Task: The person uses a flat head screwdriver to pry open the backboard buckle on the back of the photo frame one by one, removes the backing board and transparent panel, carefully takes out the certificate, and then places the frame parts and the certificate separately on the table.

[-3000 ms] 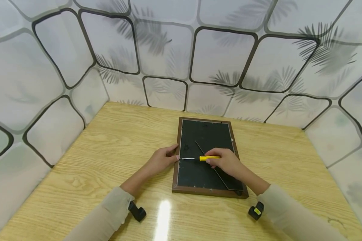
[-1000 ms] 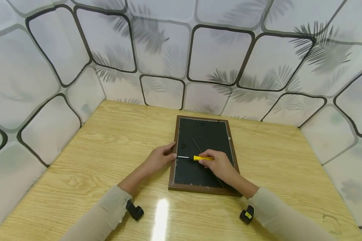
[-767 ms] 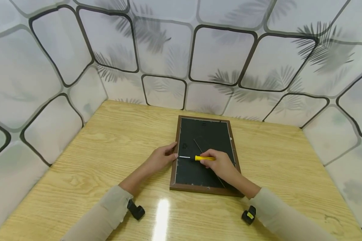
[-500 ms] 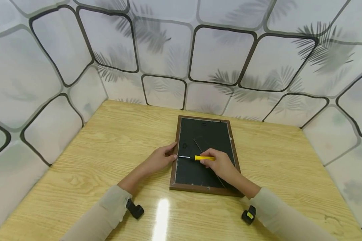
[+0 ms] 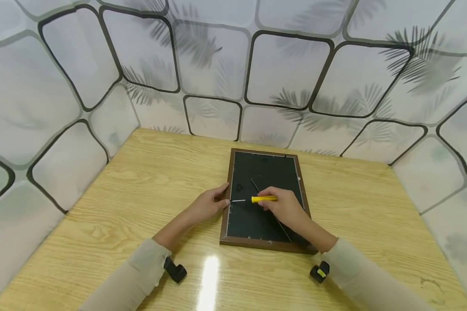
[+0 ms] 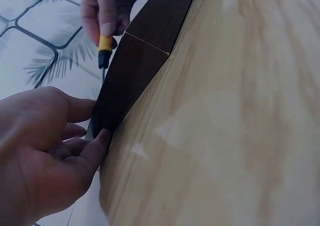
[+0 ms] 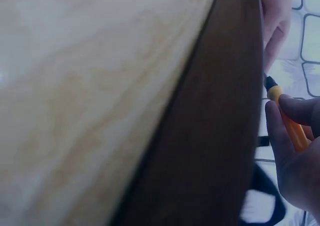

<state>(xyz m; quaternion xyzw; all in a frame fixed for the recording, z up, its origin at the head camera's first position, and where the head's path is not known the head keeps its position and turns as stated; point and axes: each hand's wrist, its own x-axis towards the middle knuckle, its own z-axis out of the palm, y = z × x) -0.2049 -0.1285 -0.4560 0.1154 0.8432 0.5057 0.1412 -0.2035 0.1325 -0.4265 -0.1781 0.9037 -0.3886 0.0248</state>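
A brown picture frame (image 5: 271, 244) lies back side up on the wooden table, its black backing board (image 5: 264, 172) showing. My left hand (image 5: 205, 205) grips the frame's left edge, with the thumb on top near the rim. In my right hand (image 5: 287, 207) is a screwdriver (image 5: 263, 199), pinched by its yellow handle. Its metal shaft lies low over the board, the tip at the left rim beside my left thumb. In the left wrist view the screwdriver (image 6: 104, 45) points down behind the frame's side (image 6: 132, 68). A thin stand leg (image 5: 254, 185) runs slantwise over the backing, partly hidden by my right arm.
The wooden table (image 5: 159, 172) extends around the frame on all sides. A patterned curtain (image 5: 214, 119) rises along the table's back and both sides. Small black cameras (image 5: 175, 271) are strapped at both sleeves.
Since three seconds ago the screwdriver has moved left, bringing its tip to the frame's rim. In the last half second the handle has shifted slightly toward the far end. My left hand keeps its place.
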